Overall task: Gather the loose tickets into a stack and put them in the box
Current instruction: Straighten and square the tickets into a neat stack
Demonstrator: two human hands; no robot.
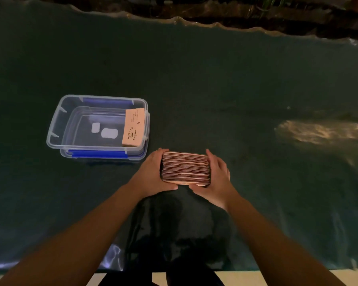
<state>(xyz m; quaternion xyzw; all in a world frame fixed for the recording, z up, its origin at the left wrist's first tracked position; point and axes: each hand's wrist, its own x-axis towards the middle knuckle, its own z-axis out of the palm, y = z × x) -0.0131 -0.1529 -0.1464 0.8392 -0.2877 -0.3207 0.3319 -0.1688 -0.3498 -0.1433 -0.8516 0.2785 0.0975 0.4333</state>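
From the head camera, the table (pixel 215 79) was covered in a dark green, dimly lit cloth under a glossy clear plastic sheet whose wavy far edge ran along a strip of dark brown ground; a pale patch of reflected light (pixel 322 131) lay on the sheet to the right, and a light-coloured floor showed below the near edge. On the left part of the table stood a clear rectangular plastic box with blue side clips (pixel 97 126), open at the top, resting on what looked like its own lid. Inside it, against the right wall, leaned a pale pink stack of paper tickets (pixel 133 127), the top one printed with a small cup drawing and a line of script too small to read; two white label patches (pixel 105 131) showed at the box's bottom. Just beside the box's near right corner, the thick stack of pinkish-brown tickets (pixel 185 169) was held edge-up between both hands, close above or on the table, which of the two could not be told. The left hand (pixel 151 174) pressed its left end, thumb under the near side, and the right hand (pixel 217 178) pressed its right end, each grip closed firmly around the stack.
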